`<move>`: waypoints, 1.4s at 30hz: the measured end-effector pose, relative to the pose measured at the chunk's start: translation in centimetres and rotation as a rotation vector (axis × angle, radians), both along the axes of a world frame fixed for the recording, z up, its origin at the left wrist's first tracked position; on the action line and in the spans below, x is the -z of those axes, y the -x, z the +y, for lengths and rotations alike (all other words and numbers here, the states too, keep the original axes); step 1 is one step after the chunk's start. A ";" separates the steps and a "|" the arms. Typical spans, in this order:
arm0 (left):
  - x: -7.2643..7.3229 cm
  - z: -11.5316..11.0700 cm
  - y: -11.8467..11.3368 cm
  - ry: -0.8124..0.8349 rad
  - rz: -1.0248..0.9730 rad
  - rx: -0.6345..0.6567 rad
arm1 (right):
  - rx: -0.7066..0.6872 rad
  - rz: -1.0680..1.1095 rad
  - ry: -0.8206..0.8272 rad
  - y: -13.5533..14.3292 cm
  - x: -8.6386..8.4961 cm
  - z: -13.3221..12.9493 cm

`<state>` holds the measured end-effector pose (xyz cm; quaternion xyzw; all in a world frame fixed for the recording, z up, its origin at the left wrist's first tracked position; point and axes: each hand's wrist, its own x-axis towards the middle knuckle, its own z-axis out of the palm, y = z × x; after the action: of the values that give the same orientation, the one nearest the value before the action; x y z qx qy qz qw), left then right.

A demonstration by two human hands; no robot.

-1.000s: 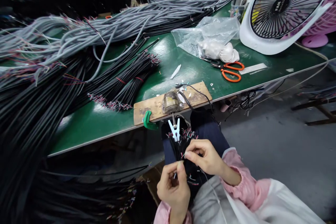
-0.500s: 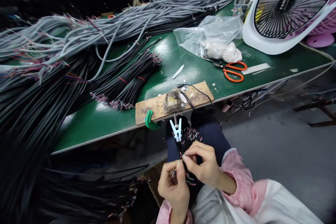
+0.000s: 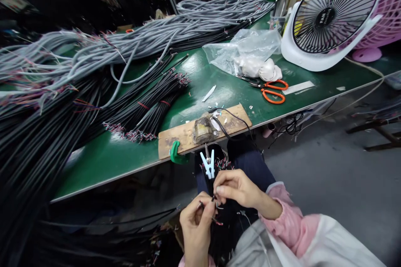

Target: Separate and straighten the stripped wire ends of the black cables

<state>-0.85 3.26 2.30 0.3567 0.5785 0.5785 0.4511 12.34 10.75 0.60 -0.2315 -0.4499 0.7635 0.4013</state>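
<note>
Over the lap, my left hand (image 3: 198, 221) pinches a thin black cable whose stripped end shows at its fingertips. Touching the same spot from the right, my right hand (image 3: 239, 190) has thumb and index finger pressed together on the cable's end. Just beyond the fingers, a light blue clothespin (image 3: 208, 164) hangs at the metal shaft of a small, dirty motor (image 3: 203, 129). The motor sits on a wooden board (image 3: 171, 135), held at the table edge by a green clamp (image 3: 178, 153). More cables with red and white wire ends lie on the lap behind the clothespin.
Bundles of black cables (image 3: 153, 108) and grey cables (image 3: 150, 35) cover the left and back of the green table (image 3: 197, 66). Orange-handled scissors (image 3: 273, 96), a clear plastic bag (image 3: 247, 46) and a white fan (image 3: 313, 60) stand or lie at the right.
Both hands have shifted slightly left in view, still fingertip to fingertip. My right hand's fingers have drawn closer together. The table and its items appear a little lower and further left.
</note>
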 end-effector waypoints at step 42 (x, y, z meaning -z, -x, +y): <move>-0.3 2.3 0.2 -0.116 0.039 -0.045 | 0.052 0.122 0.374 1.7 1.3 2.1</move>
<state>-1.01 5.58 2.57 0.3803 0.5604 0.6141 0.4052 10.62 12.84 -0.72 -0.2670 -0.2691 0.8357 0.3973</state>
